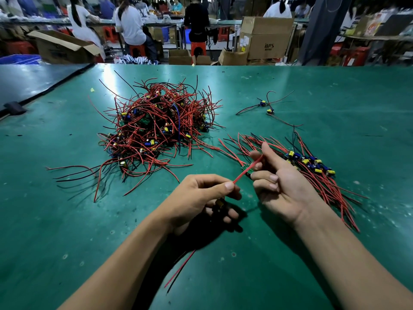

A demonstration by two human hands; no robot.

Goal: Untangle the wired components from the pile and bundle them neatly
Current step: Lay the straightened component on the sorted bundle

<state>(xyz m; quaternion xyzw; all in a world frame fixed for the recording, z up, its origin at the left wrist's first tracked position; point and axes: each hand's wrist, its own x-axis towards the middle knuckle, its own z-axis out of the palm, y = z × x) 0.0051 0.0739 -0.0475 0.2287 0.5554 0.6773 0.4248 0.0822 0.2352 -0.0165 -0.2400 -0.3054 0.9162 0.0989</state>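
head view. pinching a red wire point(247, 170) between thumb and forefinger of the left hand point(201, 193), small component point(220, 204) tucked under its palm; nipping the same wire's far end with the half-curled right hand point(277, 182). probably light, limp, springy, weak at solder joints: best gripped close to the component, never yanked. tangled pile point(156, 126) at eleven o'clock, combed bundle point(312, 168) at two o'clock, on the bench point(67, 220).

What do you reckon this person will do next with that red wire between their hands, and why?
Probably lay it on the sorted row at right. The left hand pinches the red wire, the right hand holds its far end, taut and free of the tangled pile.
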